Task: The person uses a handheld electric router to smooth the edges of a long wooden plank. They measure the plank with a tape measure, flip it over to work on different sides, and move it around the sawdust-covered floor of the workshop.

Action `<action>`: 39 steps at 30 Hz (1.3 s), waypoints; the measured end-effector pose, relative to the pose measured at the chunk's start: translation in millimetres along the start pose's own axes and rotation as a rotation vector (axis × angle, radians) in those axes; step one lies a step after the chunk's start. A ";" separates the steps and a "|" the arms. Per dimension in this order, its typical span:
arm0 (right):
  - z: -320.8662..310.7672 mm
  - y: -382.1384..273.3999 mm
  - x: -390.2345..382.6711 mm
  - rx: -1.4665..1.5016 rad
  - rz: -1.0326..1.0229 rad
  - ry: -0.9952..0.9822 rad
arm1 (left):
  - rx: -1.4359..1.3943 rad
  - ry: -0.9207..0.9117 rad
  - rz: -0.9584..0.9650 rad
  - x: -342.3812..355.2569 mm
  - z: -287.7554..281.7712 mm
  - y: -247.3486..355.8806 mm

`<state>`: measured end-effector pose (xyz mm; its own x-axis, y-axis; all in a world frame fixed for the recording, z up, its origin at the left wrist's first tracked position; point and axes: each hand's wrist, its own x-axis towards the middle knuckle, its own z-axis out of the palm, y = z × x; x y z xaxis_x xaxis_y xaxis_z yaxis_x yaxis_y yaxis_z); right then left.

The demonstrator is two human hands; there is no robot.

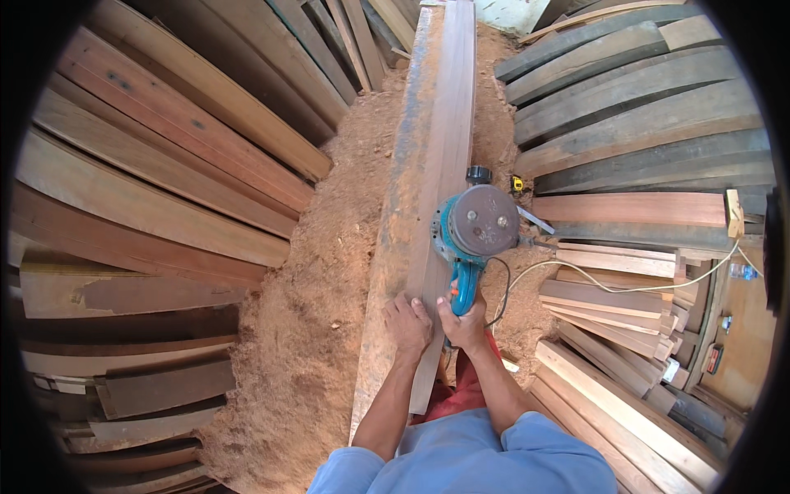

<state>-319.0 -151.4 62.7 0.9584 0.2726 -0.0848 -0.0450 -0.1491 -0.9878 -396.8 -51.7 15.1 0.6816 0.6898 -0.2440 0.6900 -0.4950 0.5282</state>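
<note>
A teal corded router (483, 221), with a round dark top, a black front knob and a handle toward me, stands at the right edge of a long brown board (447, 107). My right hand (465, 321) is closed round its handle, near the orange switch. Beside it, my left hand (408, 321) rests on the board's near part, fingers forward and a little bent, holding nothing. The board lies lengthwise on a dusty work beam (391, 239). The router's underside and bit are hidden. A dark cord (502, 300) loops out to the right of the handle.
Sawdust (296, 370) covers the floor. Stacked boards (164, 156) fan out on the left, with more planks (642, 123) and short pieces (609, 296) on the right. A pale cable (613, 288) crosses the right side. A yellow tape measure (517, 184) lies beyond the router.
</note>
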 end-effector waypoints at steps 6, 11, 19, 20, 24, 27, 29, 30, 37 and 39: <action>8.9 0.1 33.5 0.047 -0.046 0.037 | -0.001 -0.002 0.005 0.0 -3.7 1.9; 7.3 3.8 63.6 0.016 -0.091 0.056 | -0.009 -0.012 0.029 2.4 -7.2 8.5; 10.8 -8.5 101.9 0.029 -0.110 0.089 | 0.027 -0.025 0.005 1.8 -1.8 1.0; 11.5 -9.6 107.3 0.028 -0.120 0.091 | 0.031 -0.048 -0.006 0.9 -3.6 1.3; 11.5 -1.0 141.9 -0.081 -0.192 0.149 | 0.030 -0.040 -0.025 1.4 -8.0 6.1; 6.2 2.9 187.6 -0.121 -0.132 0.140 | 0.036 -0.032 -0.008 1.1 -6.2 4.3; 4.4 -4.5 225.4 -0.089 -0.200 0.185 | 0.042 -0.083 -0.006 3.0 -5.5 2.5; 7.9 -16.0 241.4 -0.084 -0.171 0.167 | 0.036 -0.050 -0.006 4.1 -5.9 1.1; -1.8 -33.6 251.0 -0.163 -0.148 0.167 | 0.021 0.035 0.047 5.5 4.3 -0.9; -3.8 -31.7 218.3 -0.146 -0.118 0.121 | 0.011 0.043 0.033 7.0 1.7 1.6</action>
<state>-107.3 -90.8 76.0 0.9817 0.1819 0.0557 0.1028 -0.2613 -0.9598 -390.5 -48.6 12.9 0.6933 0.6948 -0.1913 0.6698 -0.5234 0.5267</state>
